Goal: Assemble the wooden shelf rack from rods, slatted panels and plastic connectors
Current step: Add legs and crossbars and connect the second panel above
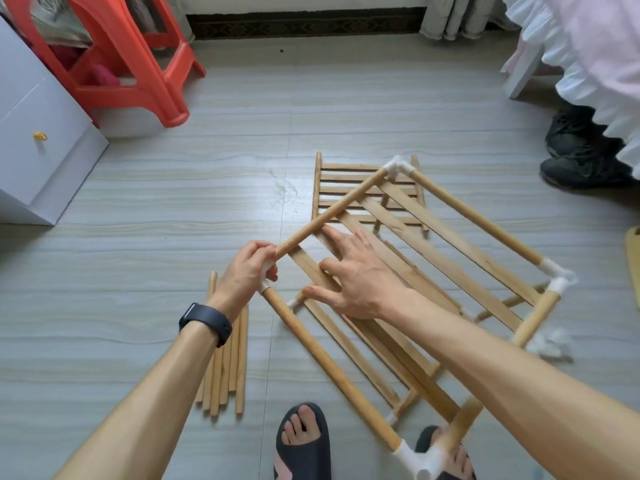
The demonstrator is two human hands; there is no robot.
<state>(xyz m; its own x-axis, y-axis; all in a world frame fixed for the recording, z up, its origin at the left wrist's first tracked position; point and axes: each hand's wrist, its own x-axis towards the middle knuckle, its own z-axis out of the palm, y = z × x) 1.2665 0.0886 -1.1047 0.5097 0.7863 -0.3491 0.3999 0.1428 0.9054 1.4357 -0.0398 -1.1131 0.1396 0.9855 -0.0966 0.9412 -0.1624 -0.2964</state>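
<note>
Rack frame (474,216): left hand (246,275) grips its left corner connector (265,286), right hand (356,282) spread open over its slats (426,254).

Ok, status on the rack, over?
Left hand grips corner connector. Right hand flat, fingers spread on slatted panel inside rod frame. Spare panel lies under far corner.

A single camera sits on the person's head, close above the rack frame (474,215), facing forward and steeply down at it.
</note>
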